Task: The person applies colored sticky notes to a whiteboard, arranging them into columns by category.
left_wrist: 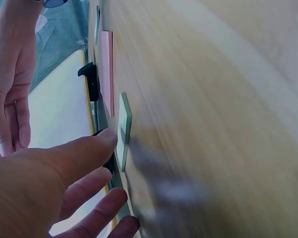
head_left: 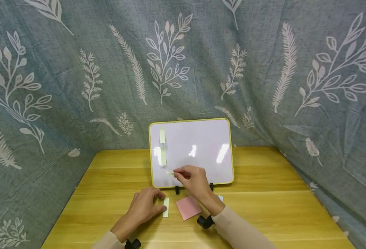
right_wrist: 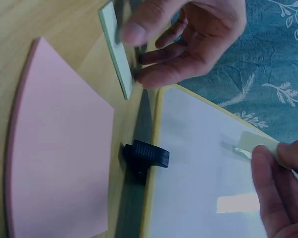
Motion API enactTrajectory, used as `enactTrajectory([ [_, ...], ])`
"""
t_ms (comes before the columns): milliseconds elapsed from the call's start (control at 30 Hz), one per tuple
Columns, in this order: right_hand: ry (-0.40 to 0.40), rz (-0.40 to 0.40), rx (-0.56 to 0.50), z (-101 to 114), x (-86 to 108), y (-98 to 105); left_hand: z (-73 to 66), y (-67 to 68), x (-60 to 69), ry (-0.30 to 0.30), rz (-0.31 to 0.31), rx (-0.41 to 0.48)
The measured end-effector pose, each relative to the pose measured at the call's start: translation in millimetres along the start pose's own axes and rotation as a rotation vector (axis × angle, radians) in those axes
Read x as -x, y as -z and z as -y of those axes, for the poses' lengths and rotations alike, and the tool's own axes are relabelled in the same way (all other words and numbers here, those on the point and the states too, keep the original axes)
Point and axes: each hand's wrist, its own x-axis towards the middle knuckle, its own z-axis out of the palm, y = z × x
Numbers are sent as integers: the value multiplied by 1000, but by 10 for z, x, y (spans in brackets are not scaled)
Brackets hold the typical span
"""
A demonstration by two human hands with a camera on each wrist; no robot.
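My right hand (head_left: 193, 178) pinches a pale green sticky note (head_left: 170, 172) between thumb and fingertips, close to the lower left of a whiteboard (head_left: 198, 138). In the right wrist view the strip (right_wrist: 256, 142) sticks out past the fingertips. Two more pale green notes hang on the board's left side, an upper one (head_left: 162, 135) and a lower one (head_left: 163, 156). On the table, my left hand (head_left: 143, 204) lies beside a narrow green sticky note pad (head_left: 166, 208), thumb at its edge and fingers loosely bent. Whether the thumb touches the pad I cannot tell.
A pink sticky note pad (head_left: 188, 208) lies between the hands, right of the green pad. Partly behind my right wrist is a light blue piece (head_left: 221, 198). Black feet (head_left: 177, 190) support the yellow-edged board. A patterned curtain (head_left: 183, 69) surrounds the wooden table (head_left: 108, 180).
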Motion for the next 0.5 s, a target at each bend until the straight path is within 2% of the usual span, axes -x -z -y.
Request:
enactTrajectory([
  [267, 150, -52, -14, -11, 81, -88, 39, 65, -54, 63, -112, 49],
  [500, 177, -92, 3, 22, 111, -177, 27, 76, -92, 101, -198, 86],
])
